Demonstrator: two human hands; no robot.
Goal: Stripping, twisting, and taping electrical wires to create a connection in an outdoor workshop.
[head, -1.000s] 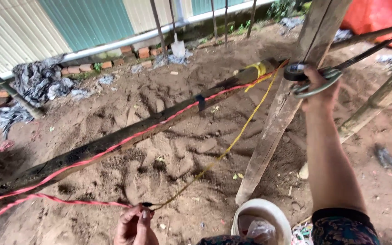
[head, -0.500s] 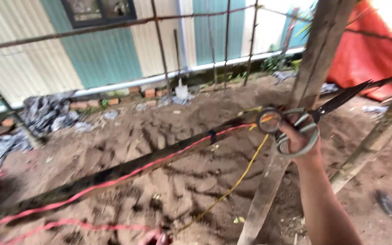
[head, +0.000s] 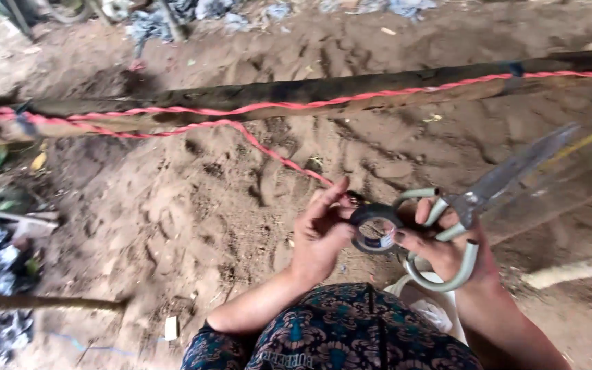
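My right hand (head: 447, 247) holds grey-handled scissors (head: 488, 199), blades pointing up to the right, and also pinches a black roll of tape (head: 376, 226). My left hand (head: 320, 233) touches the roll's left side, fingers spread over it. A red twisted cord (head: 268, 154) runs from the hands up to a long dark pole (head: 296, 92) and along it. A yellow cord (head: 587, 140) leaves to the right.
Sandy, trampled ground lies all around. A white bucket (head: 433, 308) stands by my knees. A pale stick (head: 570, 270) lies at right, a thin stick (head: 42, 301) at lower left. Rubble and dark rags (head: 1, 274) lie at the left and far edge.
My right hand has come down from the wooden post with scissors and tape to meet my left hand in front of me. The view has tilted down to the ground.
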